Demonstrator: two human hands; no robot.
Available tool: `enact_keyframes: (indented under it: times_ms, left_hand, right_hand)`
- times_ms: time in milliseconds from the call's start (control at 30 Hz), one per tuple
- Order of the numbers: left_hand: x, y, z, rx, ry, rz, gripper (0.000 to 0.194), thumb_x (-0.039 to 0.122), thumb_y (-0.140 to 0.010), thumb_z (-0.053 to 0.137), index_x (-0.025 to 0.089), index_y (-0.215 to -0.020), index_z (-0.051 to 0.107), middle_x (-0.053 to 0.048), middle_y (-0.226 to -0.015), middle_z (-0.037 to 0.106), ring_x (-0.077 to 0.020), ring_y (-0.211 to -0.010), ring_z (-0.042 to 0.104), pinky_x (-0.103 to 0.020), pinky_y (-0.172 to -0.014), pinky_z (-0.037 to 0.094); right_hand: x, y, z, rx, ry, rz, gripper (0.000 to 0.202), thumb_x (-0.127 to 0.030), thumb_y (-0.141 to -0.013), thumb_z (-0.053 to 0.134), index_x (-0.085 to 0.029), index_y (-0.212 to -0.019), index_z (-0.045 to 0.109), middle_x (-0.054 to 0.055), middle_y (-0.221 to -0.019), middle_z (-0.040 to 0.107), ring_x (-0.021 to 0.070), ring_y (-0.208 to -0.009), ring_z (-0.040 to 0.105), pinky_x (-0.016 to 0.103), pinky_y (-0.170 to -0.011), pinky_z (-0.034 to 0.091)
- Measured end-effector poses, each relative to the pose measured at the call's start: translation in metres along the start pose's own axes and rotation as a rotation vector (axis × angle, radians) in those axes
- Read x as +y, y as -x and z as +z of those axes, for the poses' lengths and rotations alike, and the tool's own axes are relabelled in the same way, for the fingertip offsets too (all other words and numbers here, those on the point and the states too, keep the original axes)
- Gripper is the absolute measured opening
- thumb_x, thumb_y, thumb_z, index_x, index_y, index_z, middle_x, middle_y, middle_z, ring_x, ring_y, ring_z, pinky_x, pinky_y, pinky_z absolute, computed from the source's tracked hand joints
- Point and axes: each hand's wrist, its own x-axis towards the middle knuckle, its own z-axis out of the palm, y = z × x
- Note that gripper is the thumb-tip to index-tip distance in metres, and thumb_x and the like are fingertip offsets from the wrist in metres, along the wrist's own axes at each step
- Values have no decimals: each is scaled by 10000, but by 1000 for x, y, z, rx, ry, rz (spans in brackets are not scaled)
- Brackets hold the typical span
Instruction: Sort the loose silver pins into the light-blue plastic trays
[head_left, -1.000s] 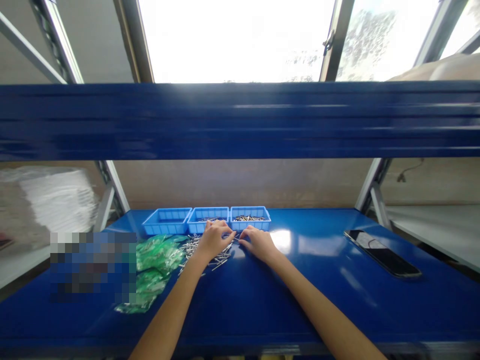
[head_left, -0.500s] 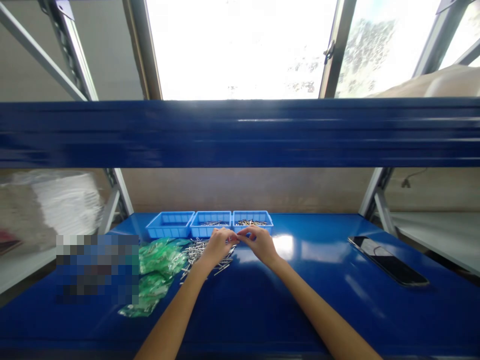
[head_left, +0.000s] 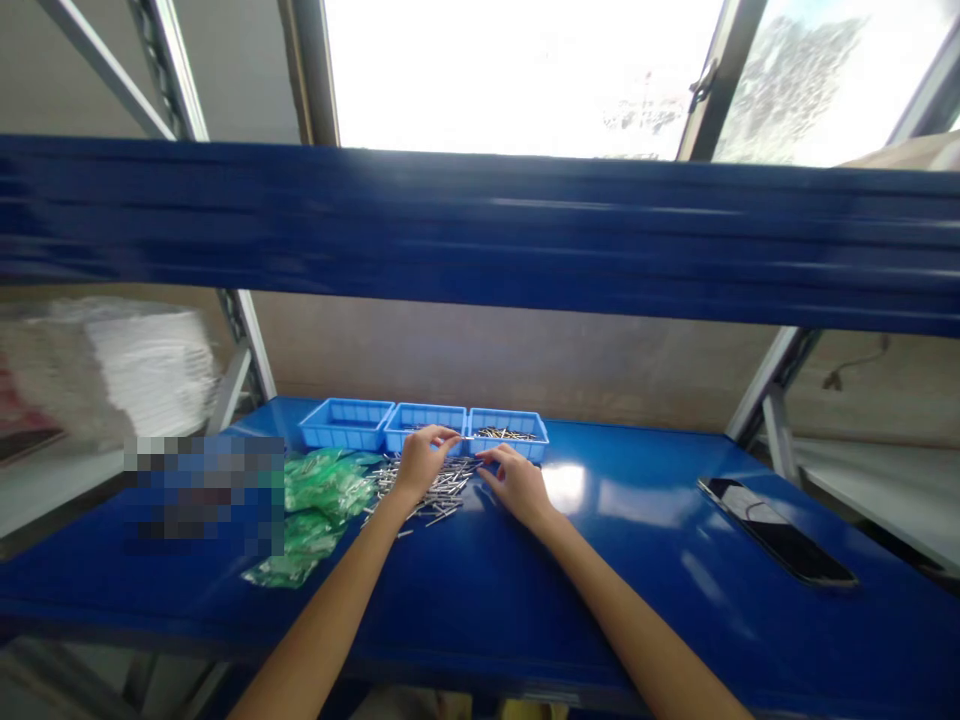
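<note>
Between the thumb and forefinger of my left hand (head_left: pixel 421 465), which are pinched together, is a thin metal pin (head_left: pixel 468 437) that looks like a rivet and points right. My right hand (head_left: pixel 516 482) is just to the right of it, thumb and fingers curved and apart, with nothing visible in them. Below my left hand a loose pile of silvery pins (head_left: pixel 442 493) lies on the blue table (head_left: pixel 480 590). Behind the hands are a middle blue bin (head_left: pixel 427 410) with some pins and a right blue bin (head_left: pixel 541 450) holding more, darker-looking ones.
A left blue bin (head_left: pixel 346 438) stands in the same row. Green plastic bags (head_left: pixel 319 500) lie left of the pile, beside a blurred-out patch. At the right is a black phone (head_left: pixel 776 530). A blue shelf beam (head_left: pixel 480 230) crosses above the table.
My hands have drawn apart; earlier their fingertips met. The pin now shows in my left hand, and my right hand's fingers have opened. The view has tilted slightly.
</note>
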Motion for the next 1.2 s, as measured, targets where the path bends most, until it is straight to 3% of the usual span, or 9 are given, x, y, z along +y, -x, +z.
enact_keyframes:
  times_ms: [100, 233, 567, 700, 833, 1000, 1100, 1200]
  left_hand:
    - [-7, -5, -3, 126, 67, -153, 190, 289, -731, 570, 150, -801, 679, -39, -666, 679, -149, -571, 614, -257, -608, 468]
    - [-14, -9, -6, 232, 145, -241, 224, 311, -739, 551, 151, -830, 678, -45, -734, 692, -140, -518, 615, -252, -573, 480]
    - [-29, -8, 2, 230, 151, -306, 395, 384, -741, 559, 185, -1080, 598, -66, -932, 669, -132, -511, 605, -268, -534, 480]
    - [-23, -5, 2, 220, 96, -255, 427, 449, -738, 537, 187, -1069, 596, -56, -933, 657, -141, -565, 595, -277, -567, 475]
    - [-8, 1, -1, 227, -13, -85, 393, 473, -813, 393, 181, -909, 637, -40, -867, 636, -148, -671, 577, -275, -655, 457]
    - [9, 11, 2, -24, -167, 126, 380, 440, -838, 339, 204, -796, 634, -28, -896, 589, -145, -740, 566, -246, -626, 429]
    - [10, 14, 6, -65, -210, 186, 367, 418, -833, 353, 202, -742, 635, -39, -935, 577, -159, -836, 562, -242, -658, 422]
    - [7, 14, 8, -109, -252, 215, 392, 400, -836, 347, 180, -646, 611, -40, -826, 588, -150, -779, 560, -231, -643, 402]
  right_hand:
    - [0, 3, 9, -27, -8, -81, 266, -300, -798, 508, -242, -1047, 578, 15, -969, 601, 134, -766, 577, 231, -629, 428]
    - [2, 5, 14, -56, -11, -142, 263, -277, -806, 491, -247, -1050, 583, 19, -1058, 585, 163, -932, 552, 252, -708, 454]
    - [3, 7, 10, -133, -5, -100, 301, -284, -810, 480, -224, -1078, 602, 37, -1117, 586, 191, -1003, 523, 293, -813, 443]
    - [2, 9, 10, -129, -23, -99, 298, -281, -804, 479, -229, -1070, 603, 31, -1096, 592, 170, -925, 552, 262, -759, 451]
    - [0, 10, 10, -104, -1, -38, 285, -298, -776, 507, -257, -1041, 606, 8, -1049, 606, 148, -795, 583, 243, -663, 443]
    - [4, 7, 9, -49, 37, 91, 324, -349, -710, 577, -256, -1020, 602, 1, -937, 630, 171, -818, 597, 243, -664, 417]
    - [7, 5, 8, -38, 30, 124, 319, -345, -691, 593, -254, -997, 606, -7, -889, 642, 180, -847, 594, 244, -669, 408]
    - [9, 5, 7, -45, 32, 144, 235, -336, -694, 589, -249, -907, 638, -5, -883, 647, 177, -845, 594, 244, -672, 402]
